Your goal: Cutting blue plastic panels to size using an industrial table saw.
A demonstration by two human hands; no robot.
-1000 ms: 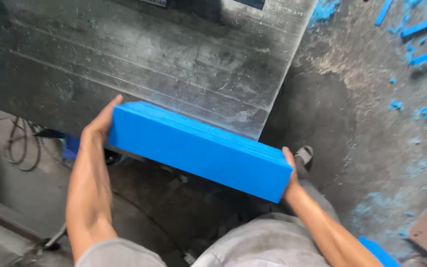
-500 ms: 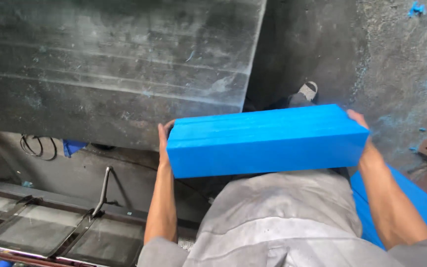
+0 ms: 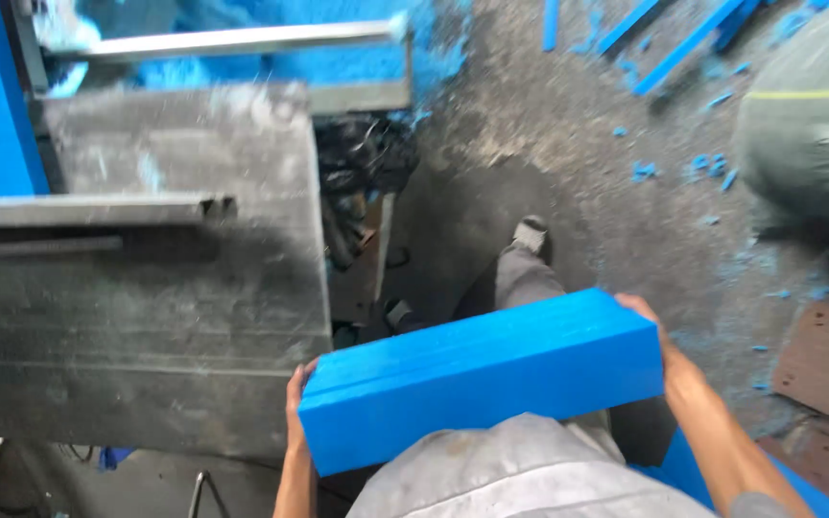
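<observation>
Two bare hands carry one long blue block (image 3: 482,379), a stack of flat foam-like slabs pressed together, held level in front of the person's grey-clad body and tilted slightly up toward the right. The left hand (image 3: 296,403) presses flat against the block's left end, fingers curled over the upper corner; the right hand (image 3: 647,317) clamps the right end the same way, with only the fingertips and the wrist showing past the edge. Both hands are closed on the block, one at each end, so that it hangs between them above the floor. To the left stands a worn grey metal table (image 3: 175,317), its surface scratched and dusted with blue, and the block's left end sits just beside the table's near corner, though whether they touch cannot be told. Beyond the block a shoe (image 3: 532,233) rests on the dark concrete floor (image 3: 568,125), which is strewn with blue offcut strips (image 3: 669,43) and crumbs. At the upper right corner a grey sack-like bundle (image 3: 808,125) lies well apart from the hands.
</observation>
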